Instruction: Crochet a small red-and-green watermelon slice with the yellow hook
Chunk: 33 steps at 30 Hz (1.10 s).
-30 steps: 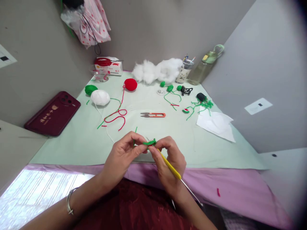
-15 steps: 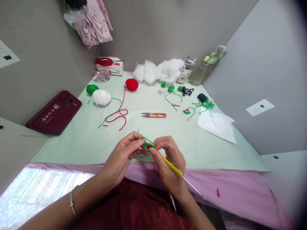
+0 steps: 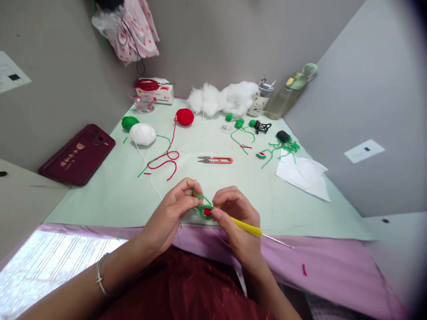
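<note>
Between my two hands is a small green and red crochet piece point(image 3: 207, 212), held just above the table's front edge. My left hand point(image 3: 176, 209) pinches its left side, with a green yarn strand looping by the fingers. My right hand point(image 3: 238, 222) pinches the right side between thumb and fingertips. Lying across that same hand is a yellow-handled crochet hook point(image 3: 248, 227), its metal shaft pointing right and down, away from the piece. Orange thread snips point(image 3: 215, 160) lie on the table beyond my hands.
At left are a dark red phone point(image 3: 78, 153), a white yarn ball point(image 3: 143, 134), a green one point(image 3: 130, 123) and a red one point(image 3: 185, 117). White stuffing point(image 3: 222, 98) sits at the back. A bottle point(image 3: 290, 93), green crochet bits point(image 3: 239, 123) and white paper point(image 3: 302, 175) are at right.
The crochet piece has tipped and moved slightly down, showing more of its red middle. In my right hand the hook has swung to a flatter angle. My left fingers have shifted up a little.
</note>
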Each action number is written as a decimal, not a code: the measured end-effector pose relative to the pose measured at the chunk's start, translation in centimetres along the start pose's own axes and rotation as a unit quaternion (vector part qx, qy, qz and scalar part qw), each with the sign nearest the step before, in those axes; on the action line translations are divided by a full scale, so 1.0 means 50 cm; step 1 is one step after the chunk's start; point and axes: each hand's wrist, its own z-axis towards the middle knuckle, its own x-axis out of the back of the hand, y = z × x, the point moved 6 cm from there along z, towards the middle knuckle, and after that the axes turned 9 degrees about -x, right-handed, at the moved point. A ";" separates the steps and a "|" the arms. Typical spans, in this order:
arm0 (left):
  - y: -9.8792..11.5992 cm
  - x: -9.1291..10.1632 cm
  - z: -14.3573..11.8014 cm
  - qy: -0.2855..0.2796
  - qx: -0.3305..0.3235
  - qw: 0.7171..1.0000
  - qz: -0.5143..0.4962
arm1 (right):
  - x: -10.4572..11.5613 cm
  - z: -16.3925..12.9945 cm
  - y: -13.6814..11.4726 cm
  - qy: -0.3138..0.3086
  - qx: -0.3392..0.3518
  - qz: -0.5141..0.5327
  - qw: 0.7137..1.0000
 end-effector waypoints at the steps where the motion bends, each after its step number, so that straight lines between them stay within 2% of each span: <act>1: -0.005 -0.002 -0.001 -0.006 0.017 1.000 -0.019 | 0.003 0.000 -0.001 0.010 0.006 -0.008 1.000; 3: -0.012 -0.006 -0.003 -0.012 0.043 0.997 -0.057 | 0.006 -0.001 -0.003 0.021 0.023 -0.041 0.999; 6: -0.015 -0.005 -0.003 -0.001 0.056 0.995 -0.088 | 0.001 -0.006 -0.007 -0.003 0.049 -0.094 0.994; 11: -0.010 -0.002 0.004 0.015 0.078 0.983 -0.163 | -0.003 -0.010 -0.017 -0.024 0.059 -0.074 0.995; 17: 0.009 0.001 0.010 0.036 0.084 0.966 -0.240 | 0.009 -0.005 -0.004 -0.019 -0.026 0.033 0.999; 21: 0.033 0.016 0.018 0.072 0.039 0.958 -0.275 | 0.024 -0.002 0.017 0.006 -0.071 0.113 0.991; 25: 0.050 0.032 0.021 0.091 -0.023 0.972 -0.217 | 0.037 0.002 0.024 0.061 -0.069 0.118 0.989; 29: 0.040 0.021 0.009 0.044 -0.052 0.996 -0.049 | 0.033 0.001 0.008 0.094 -0.030 0.077 0.992; 33: 0.018 0.008 -0.003 0.010 -0.063 0.997 0.039 | 0.024 -0.007 -0.010 0.104 0.026 0.012 0.994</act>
